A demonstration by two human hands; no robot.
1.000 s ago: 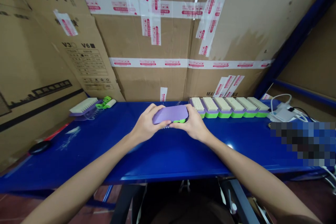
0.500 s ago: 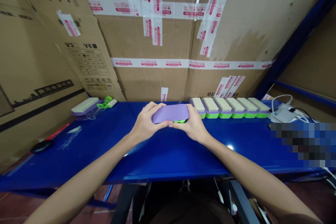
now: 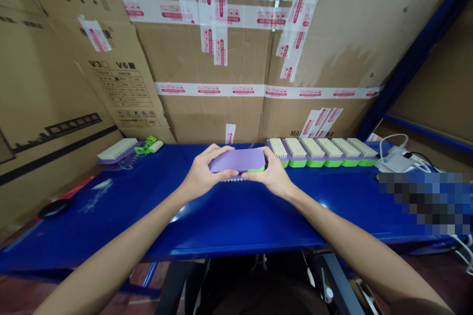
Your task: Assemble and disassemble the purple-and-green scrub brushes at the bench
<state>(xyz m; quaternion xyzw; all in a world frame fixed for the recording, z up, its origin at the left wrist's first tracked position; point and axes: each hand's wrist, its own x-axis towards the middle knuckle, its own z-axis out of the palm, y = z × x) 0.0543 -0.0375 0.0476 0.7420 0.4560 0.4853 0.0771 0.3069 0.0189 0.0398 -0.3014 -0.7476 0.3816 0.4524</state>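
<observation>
Both hands hold a purple and green scrub brush (image 3: 238, 160) above the middle of the blue table, its smooth purple face toward me. A green strip shows at its lower right edge, and pale bristle tips peek out underneath. My left hand (image 3: 203, 170) is closed around the left end, thumb along the lower edge. On the right end, my right hand (image 3: 271, 172) grips with its thumb near the left thumb. Most of the fingers are hidden behind the brush. To the right, a row of several similar brushes (image 3: 314, 152) lies bristles up along the cardboard.
At the back left sit purple parts with pale bristles (image 3: 116, 151) and small green pieces (image 3: 150, 145). A black round object (image 3: 54, 208) is at the left edge. White cables and an adapter (image 3: 395, 157) lie on the right. Taped cardboard (image 3: 214, 113) stands behind the blue table (image 3: 236, 226).
The brush has tilted slightly in my hands: its green edge now sits closer to the purple part at the right, and bristle tips have come into view below.
</observation>
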